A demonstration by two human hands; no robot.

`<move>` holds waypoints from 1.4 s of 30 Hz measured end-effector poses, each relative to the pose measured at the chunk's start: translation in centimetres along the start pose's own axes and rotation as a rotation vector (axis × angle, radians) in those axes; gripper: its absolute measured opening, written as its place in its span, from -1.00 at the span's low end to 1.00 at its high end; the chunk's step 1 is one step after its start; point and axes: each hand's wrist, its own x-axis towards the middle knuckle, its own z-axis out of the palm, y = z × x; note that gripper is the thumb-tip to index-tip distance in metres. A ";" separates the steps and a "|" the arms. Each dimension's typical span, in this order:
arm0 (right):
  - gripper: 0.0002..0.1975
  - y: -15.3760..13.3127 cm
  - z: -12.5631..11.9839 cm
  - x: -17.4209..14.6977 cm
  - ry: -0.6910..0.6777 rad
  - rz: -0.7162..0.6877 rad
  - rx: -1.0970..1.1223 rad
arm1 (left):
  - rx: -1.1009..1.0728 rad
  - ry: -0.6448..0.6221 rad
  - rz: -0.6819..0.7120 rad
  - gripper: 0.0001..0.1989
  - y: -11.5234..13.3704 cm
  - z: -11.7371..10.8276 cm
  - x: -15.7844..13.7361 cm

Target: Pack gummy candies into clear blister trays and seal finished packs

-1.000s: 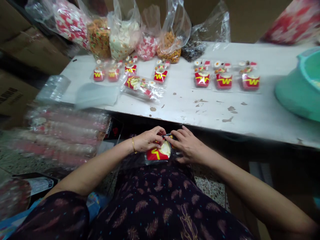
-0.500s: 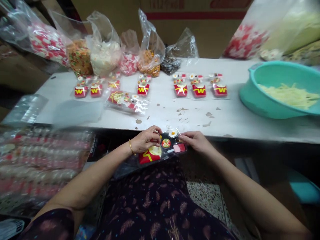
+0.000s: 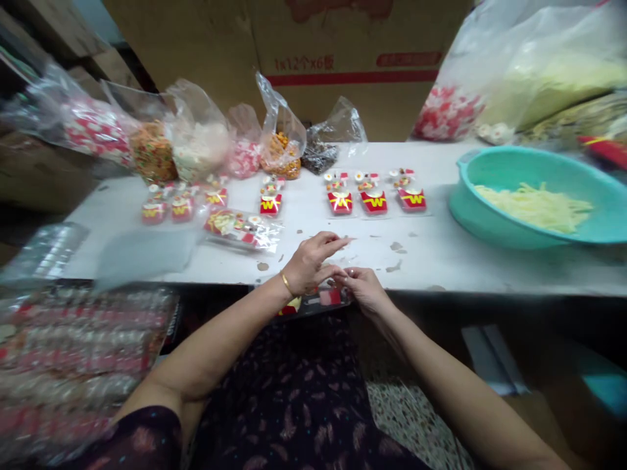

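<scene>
Pinching the right end of a clear packet (image 3: 313, 301), right hand (image 3: 366, 290). Packet lies above the dark garment (image 3: 294, 405), by the table's near edge, partly covered by the left hand (image 3: 308, 264). Left fingers reach rightward, thumb close to the right fingertips; cannot tell whether they grip. On the white table (image 3: 426, 261): frosted sheets (image 3: 142, 258), a filled packet (image 3: 240, 228) lying slantwise. Farther, red W-marked packets (image 3: 375, 201) in a row; green basin (image 3: 460, 209) holding pale strips, right. Behind, bags (image 3: 281, 153) of small pieces; farthest, a carton (image 3: 343, 39).
</scene>
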 end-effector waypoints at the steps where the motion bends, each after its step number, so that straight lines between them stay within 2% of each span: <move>1: -0.69 0.0 0.1 0.5 0.013 0.008 0.009 | 0.085 0.020 -0.055 -0.41 0.0 -0.9 -1.3; 3: -0.68 -0.5 0.8 1.6 0.029 0.004 0.019 | 0.292 -0.006 -0.151 -0.11 0.1 -2.8 -4.3; 5: -0.68 -1.3 2.4 2.7 0.007 -0.024 0.035 | 0.480 -0.080 -0.220 0.00 -0.1 -4.7 -6.8; 8: -0.70 -3.1 6.3 4.6 -0.073 -0.080 0.055 | 0.661 -0.148 -0.283 -0.10 -1.8 -7.8 -8.2; 12: -0.74 -4.7 12.0 7.6 -0.144 -0.130 0.096 | 0.754 -0.187 -0.283 -0.23 -7.1 -12.1 -7.1; 15: -0.78 -4.6 14.9 10.1 -0.173 -0.146 0.068 | 0.752 -0.249 -0.312 -0.29 -11.6 -13.5 -6.5; 17: -0.83 -3.9 15.5 11.2 -0.187 -0.142 0.029 | 0.762 -0.276 -0.363 -0.35 -13.9 -13.4 -6.6; 20: -0.85 -2.4 14.4 11.9 -0.130 -0.129 -0.079 | 0.779 -0.273 -0.401 -0.36 -15.9 -12.5 -7.4; 22: -0.83 -1.4 12.9 11.5 -0.093 -0.184 -0.257 | 0.766 -0.259 -0.383 -0.34 -16.5 -12.1 -7.9; 25: -0.80 0.1 10.2 9.8 -0.062 -0.389 -0.576 | 0.727 -0.265 -0.365 -0.28 -17.0 -12.1 -8.0; 28: -0.78 1.9 7.6 7.7 0.001 -0.661 -0.844 | 0.716 -0.253 -0.405 -0.24 -16.9 -12.2 -7.9; 30: -0.75 3.4 5.8 6.6 0.099 -0.824 -1.055 | 0.722 -0.226 -0.428 -0.21 -16.5 -12.2 -8.0; 32: -0.70 4.8 4.1 6.0 0.228 -0.908 -1.287 | 0.721 -0.204 -0.416 -0.17 -15.9 -12.3 -8.2; 34: -0.63 5.8 2.9 5.7 0.312 -0.902 -1.475 | 0.713 -0.158 -0.368 -0.16 -15.4 -12.4 -8.6; 37: -0.58 6.2 2.4 5.6 0.324 -0.855 -1.612 | 0.670 0.004 -0.260 -0.27 -14.4 -11.4 -9.5; 40: -0.59 6.1 2.8 5.6 0.312 -0.803 -1.656 | 0.558 0.124 -0.121 -0.44 -12.8 -8.5 -10.0; 42: -0.59 6.0 3.0 5.6 0.310 -0.780 -1.659 | 0.497 0.148 -0.063 -0.48 -11.0 -5.8 -10.1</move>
